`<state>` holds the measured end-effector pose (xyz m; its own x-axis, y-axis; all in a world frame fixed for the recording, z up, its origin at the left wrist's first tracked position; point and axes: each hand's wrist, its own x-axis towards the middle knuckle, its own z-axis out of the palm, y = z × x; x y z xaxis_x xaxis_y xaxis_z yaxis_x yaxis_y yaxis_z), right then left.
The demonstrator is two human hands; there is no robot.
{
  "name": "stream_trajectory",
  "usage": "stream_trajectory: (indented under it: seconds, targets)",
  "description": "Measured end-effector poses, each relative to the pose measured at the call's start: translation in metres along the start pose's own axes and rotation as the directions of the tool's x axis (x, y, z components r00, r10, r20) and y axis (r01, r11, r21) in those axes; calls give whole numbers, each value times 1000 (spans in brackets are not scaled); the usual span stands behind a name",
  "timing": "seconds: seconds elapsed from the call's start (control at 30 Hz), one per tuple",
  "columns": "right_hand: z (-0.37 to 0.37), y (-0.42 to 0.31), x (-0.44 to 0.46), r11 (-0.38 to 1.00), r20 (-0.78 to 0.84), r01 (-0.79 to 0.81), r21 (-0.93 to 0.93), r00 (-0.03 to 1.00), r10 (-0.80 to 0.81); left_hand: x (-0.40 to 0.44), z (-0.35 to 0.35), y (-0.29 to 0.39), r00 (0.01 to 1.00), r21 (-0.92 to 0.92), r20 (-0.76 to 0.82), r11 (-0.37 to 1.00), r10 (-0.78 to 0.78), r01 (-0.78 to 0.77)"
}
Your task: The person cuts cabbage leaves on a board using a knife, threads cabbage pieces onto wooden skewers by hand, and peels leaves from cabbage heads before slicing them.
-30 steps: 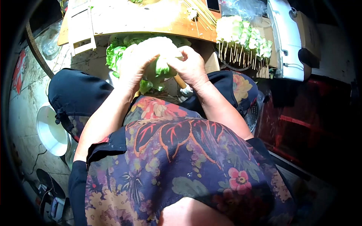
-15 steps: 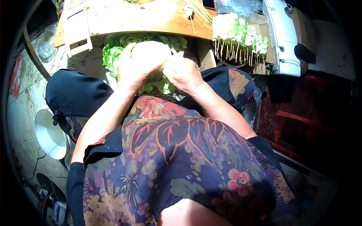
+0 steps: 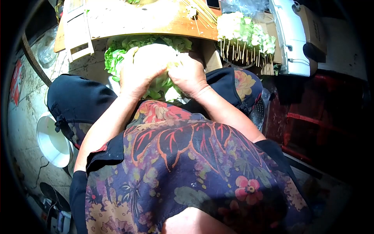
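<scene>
A pale, round cabbage head (image 3: 156,54), washed out by strong sunlight, sits between my hands above my lap. My left hand (image 3: 137,76) is wrapped round its left and near side, with the thumb reaching across toward the right hand. At the right side of the head, my right hand (image 3: 188,74) has its fingers curled in and pressed against the cabbage. Its fingertips pinch at the leaf edge, though glare hides exactly what is between them. Loose green leaves (image 3: 113,58) lie around and beneath the head.
An orange-brown table (image 3: 156,24) stands just ahead, with bare wooden sticks (image 3: 204,15) on it. At the right are several skewers of pale green leaves (image 3: 244,33) and a white foam box (image 3: 289,43). A white bucket (image 3: 52,140) stands on the floor at left.
My right hand's fingers have curled further in against the cabbage, and the pale leaf bit at them shows less. My left hand keeps its hold. The view has shifted slightly.
</scene>
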<state>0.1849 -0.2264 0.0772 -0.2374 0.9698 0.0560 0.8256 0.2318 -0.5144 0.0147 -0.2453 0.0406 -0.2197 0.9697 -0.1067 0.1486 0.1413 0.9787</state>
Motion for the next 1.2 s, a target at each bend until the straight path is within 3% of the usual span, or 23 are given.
stream_trajectory:
  seconds: [0.13,0.2,0.23,0.3,0.33,0.4,0.43,0.47,0.53,0.57,0.67,0.73,0.8,0.83,0.87,0.93,1.17,1.2]
  targets:
    - [-5,2,2,993,11,-40,115,999,39,6,0,-7,1000,-44,11,999,19,-18]
    - [-12,7,4,965,45,255,67,965,-258,8,-3,-4,998,-128,59,991,-36,43]
    - [-13,9,6,965,43,253,66,966,-256,8,-4,-2,998,-129,62,991,-34,42]
    - [-12,17,11,975,112,31,219,992,-57,7,-7,3,980,-344,118,919,-160,191]
    - [-13,20,14,959,136,13,282,989,-53,8,-8,4,980,-340,119,920,-162,193]
    - [-18,23,16,807,271,-218,549,960,75,13,-13,4,942,-517,266,794,-205,319]
    - [-21,28,18,817,292,-257,516,949,114,16,-18,6,929,-572,355,762,-103,303]
    - [-17,41,18,784,244,-226,579,965,98,15,-19,11,896,-656,432,644,-107,393]
    - [-14,64,16,601,365,-427,675,902,230,18,-21,11,861,-737,428,445,-275,509]
    - [-11,70,13,687,314,-391,612,918,242,16,-22,17,843,-759,416,381,-342,529]
    - [7,78,9,746,319,-475,467,877,359,24,-27,10,795,-786,449,243,-408,568]
    - [21,70,3,889,194,-236,392,966,171,21,-32,22,768,-782,421,235,-483,577]
    - [31,56,1,794,354,-463,393,873,334,24,-35,20,763,-783,374,261,-527,564]
    - [38,54,2,615,527,-612,497,776,347,25,-35,19,768,-788,377,255,-518,560]
    - [40,49,0,619,546,-630,470,758,357,25,-36,18,768,-789,374,257,-521,558]
    - [45,49,2,790,521,-502,352,806,280,25,-36,17,757,-785,363,259,-543,562]
    - [9,8,17,723,382,-374,581,910,163,19,-27,13,757,-746,370,314,-539,588]
    - [9,4,18,767,330,-265,584,941,75,19,-26,14,758,-730,372,335,-536,596]
